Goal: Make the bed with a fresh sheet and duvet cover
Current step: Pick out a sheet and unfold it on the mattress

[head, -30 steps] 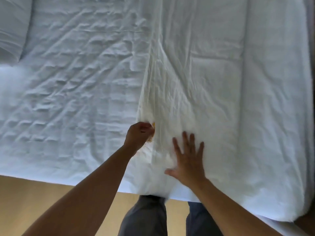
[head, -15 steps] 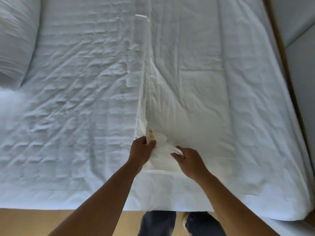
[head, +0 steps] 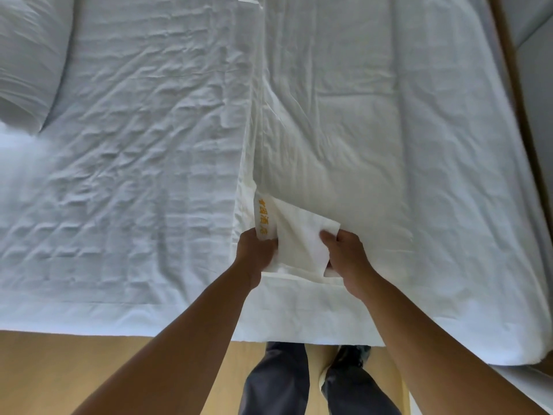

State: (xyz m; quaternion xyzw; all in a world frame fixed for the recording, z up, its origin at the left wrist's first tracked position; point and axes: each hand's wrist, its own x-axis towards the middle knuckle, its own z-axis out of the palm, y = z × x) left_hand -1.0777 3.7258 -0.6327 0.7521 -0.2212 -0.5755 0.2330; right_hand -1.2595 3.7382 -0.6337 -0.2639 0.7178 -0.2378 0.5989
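Gripping, left: the left hand (head: 256, 253), lower centre of the frame, has its fingers curled round the cloth's folded edge, right at the foot of a strip of yellow embroidered lettering (head: 264, 218).
Gripping, right: the right hand (head: 344, 256), just beside it, has its fingers curled over the far side of a loose folded corner flap (head: 302, 232). It's a narrow, closed grip, with the flap stretched between the two hands.
Task's thing: a smooth, fold-creased white cotton sheet (head: 374, 130) covers the right half of the frame. Whether it is a sheet or a duvet cover, I cannot tell. Its folded edge runs up the middle, and its near hem hangs over the bedside at lower centre.
Left half: a wrinkled, quilted white mattress pad (head: 134, 145) lies uncovered, with a plump white pillow (head: 27, 61) at upper left.
Surroundings: a tan wooden floor (head: 89, 372) runs along the bottom, with dark trousers (head: 278, 381) at bottom centre. A brown wooden bed frame (head: 514, 94) runs up the right edge.
Handling: this looks light and limp, with no stiffness at all. It will likely sag and bunch wherever it isn't held, and the folded layers may cling together. It looks neither fragile nor slippery to bare fingers.
Where to hold: take it at the corners and hemmed edges, one hand to each side. Holding them well apart should let the top layer peel open flat instead of crumpling.
Step, as I read it: the hands are parting the layers at this near corner, ready to unfold the cloth across the uncovered left half.
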